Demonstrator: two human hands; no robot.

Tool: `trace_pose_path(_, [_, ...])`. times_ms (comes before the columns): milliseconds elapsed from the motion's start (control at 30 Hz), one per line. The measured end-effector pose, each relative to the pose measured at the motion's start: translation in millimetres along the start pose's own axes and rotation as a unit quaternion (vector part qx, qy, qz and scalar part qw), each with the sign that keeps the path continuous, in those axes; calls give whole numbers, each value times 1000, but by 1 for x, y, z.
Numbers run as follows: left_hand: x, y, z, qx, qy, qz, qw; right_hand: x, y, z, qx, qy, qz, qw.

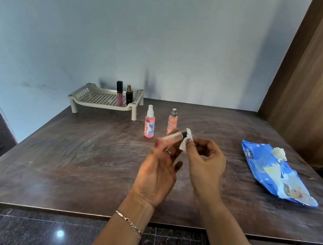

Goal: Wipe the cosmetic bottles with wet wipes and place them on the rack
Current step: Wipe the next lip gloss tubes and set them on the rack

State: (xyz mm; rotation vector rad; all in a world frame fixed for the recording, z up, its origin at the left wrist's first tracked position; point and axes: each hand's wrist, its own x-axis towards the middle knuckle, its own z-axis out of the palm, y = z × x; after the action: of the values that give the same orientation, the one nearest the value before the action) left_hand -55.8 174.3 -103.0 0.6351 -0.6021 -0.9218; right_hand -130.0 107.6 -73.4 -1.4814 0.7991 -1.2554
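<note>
My left hand [158, 175] holds a slim clear tube [172, 138] with a dark cap, tilted up to the right above the table. My right hand [205, 164] pinches a small white wet wipe [186, 141] against the tube's dark end. Behind the hands stand a pink spray bottle [149, 124] with a white cap and a peach bottle [172, 121] with a silver cap. The beige rack [90, 98] stands at the back left. On its right side stand a tall pink tube with a black cap [120, 94] and a small black bottle with a gold top [129, 96].
A blue pack of wet wipes [272, 174] lies at the right with a white wipe [279, 153] sticking out of it. The dark wooden table [70, 162] ends at a near edge above a dark tiled floor. A brown panel [313, 90] rises at the right.
</note>
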Motion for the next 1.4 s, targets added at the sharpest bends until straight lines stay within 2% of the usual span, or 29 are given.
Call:
trace_pose_path(33, [0, 1, 1, 42, -11, 15, 999, 1, -3, -1, 90, -19, 79, 993])
trace_pose_path(100, [-1, 4, 4, 89, -41, 27, 995, 1, -8, -5, 186, -85, 231, 951])
trace_pose_path(200, [-1, 7, 5, 133, -81, 22, 988, 3, -10, -9, 277, -208, 384, 856])
trace_pose_path(267, [0, 10, 2, 157, -91, 23, 983, 4, -11, -11, 325, -248, 417, 812])
trace_pose_path(300, [0, 13, 1, 166, -88, 27, 982, 3, -12, -13, 336, -265, 420, 801])
trace_pose_path(467, [7, 27, -4, 198, -62, 63, 976, 0, -6, -13, 320, -335, 394, 794])
trace_pose_path(533, [10, 32, -12, 236, -55, 69, 968, 0, -4, -13, 304, -350, 379, 801])
trace_pose_path(633, [11, 41, -16, 356, -34, 70, 931, 2, -2, -16, 227, -354, 332, 844])
trace_pose_path(767, [12, 47, -15, 560, -14, 147, 816, 11, 0, -19, 104, -363, 243, 894])
trace_pose_path(833, [10, 50, -17, 604, -19, 158, 781, 14, 0, -20, 52, -368, 212, 904])
trace_pose_path(867, [9, 52, -19, 609, -19, 152, 778, 14, 1, -20, 30, -370, 199, 907])
trace_pose_path(933, [9, 59, -23, 580, -8, 143, 802, 16, 2, -20, -5, -367, 174, 914])
trace_pose_path(1067, [17, 69, -26, 431, 60, 109, 894, 20, 2, -18, -30, -366, 143, 919])
trace_pose_path(1133, [21, 69, -25, 432, 72, 86, 895, 21, 0, -16, -47, -370, 120, 920])
trace_pose_path(1267, [26, 66, -24, 411, 107, 112, 898, 22, 1, -15, -69, -352, 98, 929])
trace_pose_path(1400, [27, 63, -17, 387, 113, 165, 900, 16, 11, -11, 11, -190, 90, 978])
